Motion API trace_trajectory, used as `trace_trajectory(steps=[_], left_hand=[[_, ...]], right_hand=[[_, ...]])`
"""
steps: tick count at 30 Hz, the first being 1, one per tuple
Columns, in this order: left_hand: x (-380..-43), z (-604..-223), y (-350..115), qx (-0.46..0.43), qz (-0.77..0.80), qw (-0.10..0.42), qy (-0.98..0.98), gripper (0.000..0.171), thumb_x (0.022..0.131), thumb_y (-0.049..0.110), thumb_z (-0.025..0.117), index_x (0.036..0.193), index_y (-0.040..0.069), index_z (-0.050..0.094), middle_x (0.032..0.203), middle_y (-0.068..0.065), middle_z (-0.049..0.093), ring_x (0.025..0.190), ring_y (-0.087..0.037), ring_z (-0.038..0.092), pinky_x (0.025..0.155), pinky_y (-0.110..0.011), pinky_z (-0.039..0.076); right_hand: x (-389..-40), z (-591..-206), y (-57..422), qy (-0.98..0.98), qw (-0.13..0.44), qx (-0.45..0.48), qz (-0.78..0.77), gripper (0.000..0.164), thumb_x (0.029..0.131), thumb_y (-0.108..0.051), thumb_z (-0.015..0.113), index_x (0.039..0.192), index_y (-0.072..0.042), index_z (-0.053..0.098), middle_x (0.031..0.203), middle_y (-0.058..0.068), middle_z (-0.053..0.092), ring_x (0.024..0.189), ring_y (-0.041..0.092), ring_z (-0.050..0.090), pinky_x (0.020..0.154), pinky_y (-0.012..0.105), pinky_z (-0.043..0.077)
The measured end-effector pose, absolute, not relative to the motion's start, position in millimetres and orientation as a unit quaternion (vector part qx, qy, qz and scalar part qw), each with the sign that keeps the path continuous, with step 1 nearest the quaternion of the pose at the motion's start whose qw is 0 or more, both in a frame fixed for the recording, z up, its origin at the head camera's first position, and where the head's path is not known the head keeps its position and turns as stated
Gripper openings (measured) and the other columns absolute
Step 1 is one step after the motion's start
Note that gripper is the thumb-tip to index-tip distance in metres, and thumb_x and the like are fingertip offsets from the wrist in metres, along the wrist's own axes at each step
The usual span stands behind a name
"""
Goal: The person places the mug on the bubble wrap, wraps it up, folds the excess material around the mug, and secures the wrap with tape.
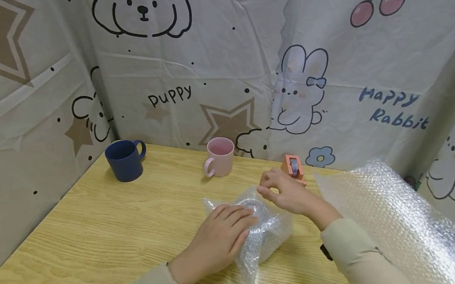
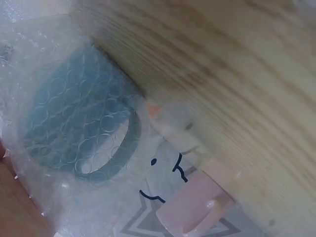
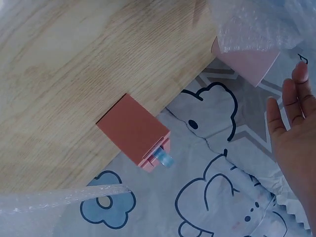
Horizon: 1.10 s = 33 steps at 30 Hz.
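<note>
A light blue mug (image 2: 74, 108), its handle showing through, is wrapped in bubble wrap (image 1: 274, 233) near the middle of the table. My left hand (image 1: 223, 233) rests on top of this bundle, its fingers extended over the wrap. Just above the bundle's far right side is my right hand (image 1: 282, 190), its fingers loosely bent and nothing visible in them. In the right wrist view its fingers (image 3: 291, 101) look relaxed. Beyond that hand stands an orange tape dispenser (image 3: 133, 131) with a roll of clear bluish tape (image 1: 293, 166).
A pink mug (image 1: 219, 157) stands at the table's back edge, and a dark blue mug (image 1: 124, 162) at the back left. A large sheet of bubble wrap (image 1: 400, 222) covers the right side. A printed curtain (image 1: 221, 36) hangs behind the wooden table (image 1: 120, 232).
</note>
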<state>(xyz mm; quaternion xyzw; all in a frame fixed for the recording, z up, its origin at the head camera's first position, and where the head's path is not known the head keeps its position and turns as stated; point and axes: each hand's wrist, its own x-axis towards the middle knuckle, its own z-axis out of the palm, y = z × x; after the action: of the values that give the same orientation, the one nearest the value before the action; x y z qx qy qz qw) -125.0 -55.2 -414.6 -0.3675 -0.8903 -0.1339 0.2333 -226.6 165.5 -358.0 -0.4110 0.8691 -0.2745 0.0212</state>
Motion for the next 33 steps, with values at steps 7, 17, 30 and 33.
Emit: trace_trajectory(steps=[7, 17, 30, 33], left_hand=[[-125.2, -415.1, -54.7, -0.367, -0.134, 0.235, -0.89, 0.031, 0.103, 0.026, 0.048, 0.128, 0.018, 0.065, 0.134, 0.001, 0.061, 0.126, -0.018, 0.052, 0.11, -0.036, 0.036], [-126.2, -418.7, -54.5, -0.372, -0.139, 0.244, -0.885, 0.03, 0.102, 0.025, 0.048, 0.127, 0.019, 0.065, 0.133, 0.0, 0.06, 0.126, -0.018, 0.051, 0.109, -0.036, 0.036], [-126.1, -419.9, -55.1, -0.37, -0.142, 0.245, -0.885, 0.03, 0.102, 0.025, 0.049, 0.127, 0.019, 0.064, 0.129, -0.001, 0.06, 0.125, -0.018, 0.051, 0.111, -0.037, 0.035], [-126.7, -420.3, -55.4, -0.372, -0.143, 0.251, -0.882, 0.03, 0.102, 0.025, 0.049, 0.127, 0.019, 0.064, 0.128, -0.001, 0.06, 0.124, -0.019, 0.052, 0.111, -0.037, 0.036]], right_hand=[[-224.6, -359.0, 163.1, 0.864, 0.015, -0.415, -0.283, 0.043, 0.105, -0.041, 0.046, 0.086, -0.013, 0.072, 0.091, -0.007, 0.057, 0.091, 0.014, 0.049, 0.079, 0.036, 0.046], [-222.0, -359.9, 160.8, 0.868, 0.034, -0.416, -0.271, 0.023, 0.098, -0.027, 0.062, 0.078, -0.017, 0.066, 0.091, -0.007, 0.053, 0.091, 0.015, 0.046, 0.081, 0.036, 0.043], [-223.0, -355.0, 158.4, 0.898, 0.02, -0.411, -0.155, 0.033, 0.088, -0.035, 0.072, 0.064, -0.025, 0.052, 0.083, -0.011, 0.047, 0.082, 0.011, 0.042, 0.07, 0.028, 0.04], [-225.1, -353.8, 156.3, 0.899, 0.017, -0.417, -0.132, 0.036, 0.086, -0.034, 0.075, 0.061, -0.025, 0.05, 0.08, -0.012, 0.046, 0.08, 0.011, 0.041, 0.069, 0.028, 0.039]])
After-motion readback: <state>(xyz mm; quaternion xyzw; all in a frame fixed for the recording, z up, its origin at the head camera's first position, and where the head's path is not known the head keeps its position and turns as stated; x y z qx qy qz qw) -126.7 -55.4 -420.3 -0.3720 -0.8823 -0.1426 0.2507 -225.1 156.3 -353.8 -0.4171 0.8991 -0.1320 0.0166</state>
